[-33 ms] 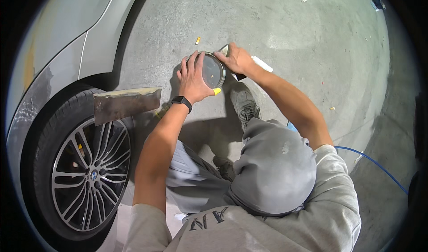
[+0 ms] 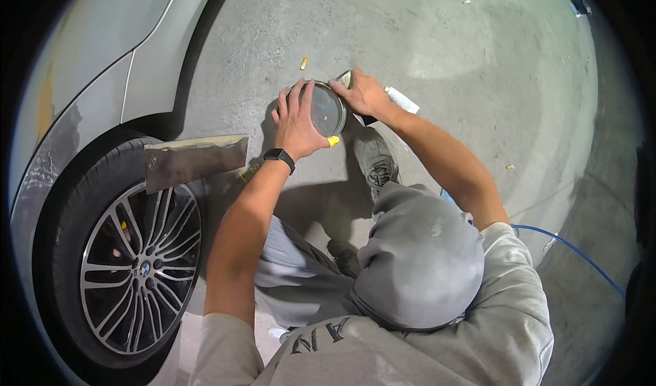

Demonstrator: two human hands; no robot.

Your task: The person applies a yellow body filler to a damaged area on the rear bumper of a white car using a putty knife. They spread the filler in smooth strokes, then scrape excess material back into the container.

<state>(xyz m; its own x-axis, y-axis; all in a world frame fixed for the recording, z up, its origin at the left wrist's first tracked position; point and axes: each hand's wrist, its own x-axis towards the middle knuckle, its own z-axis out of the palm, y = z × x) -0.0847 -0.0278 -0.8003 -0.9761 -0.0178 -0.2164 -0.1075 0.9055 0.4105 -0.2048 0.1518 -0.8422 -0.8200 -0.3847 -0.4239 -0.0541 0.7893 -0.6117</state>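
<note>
A round can (image 2: pixel 328 111) with a grey, flat top and a shiny rim is between my hands, low over the concrete. My left hand (image 2: pixel 298 123) grips its left side, fingers spread over the edge and thumb at the near rim. A small yellow piece (image 2: pixel 333 141) shows at that thumb's tip. At the can's far right rim, my right hand (image 2: pixel 364 93) is closed with the thumb against it. Beside its fingers is a pale metallic edge (image 2: pixel 345 78); what it belongs to is hidden. A white tube-like thing (image 2: pixel 402 100) lies just right of this hand.
To the left is a grey car body (image 2: pixel 154 65) with a sanded, patchy wheel arch and a spoked wheel (image 2: pixel 142 270). A brown flat plate (image 2: pixel 196 164) with cream paste on its edge is in front of the tyre. A blue hose (image 2: pixel 574 248) runs at right.
</note>
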